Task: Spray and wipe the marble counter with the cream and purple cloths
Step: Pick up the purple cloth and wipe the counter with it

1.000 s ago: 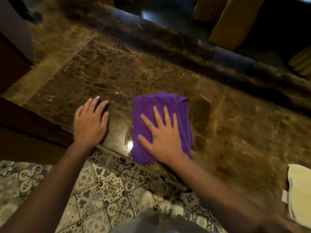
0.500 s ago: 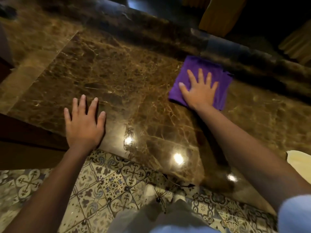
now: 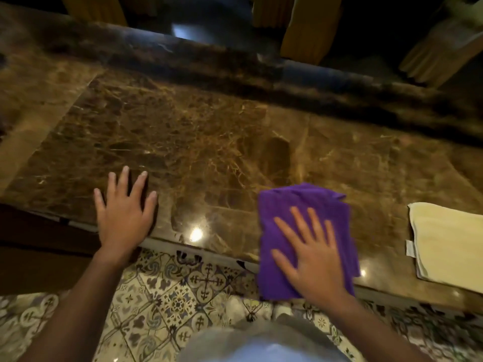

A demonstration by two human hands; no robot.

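The brown marble counter fills the middle of the head view. A purple cloth lies folded at the counter's near edge, its lower part hanging over the edge. My right hand presses flat on the purple cloth with fingers spread. My left hand rests flat on bare marble near the front edge, to the left, holding nothing. A cream cloth lies folded on the counter at the far right, apart from both hands.
A raised dark marble ledge runs along the counter's far side, with yellow curtains beyond it. Patterned floor tiles show below the counter's front edge. A dark wooden panel sits at the lower left.
My right hand has dragged the purple cloth from the far ledge back to the near edge. The left hand has stayed planted on the marble.
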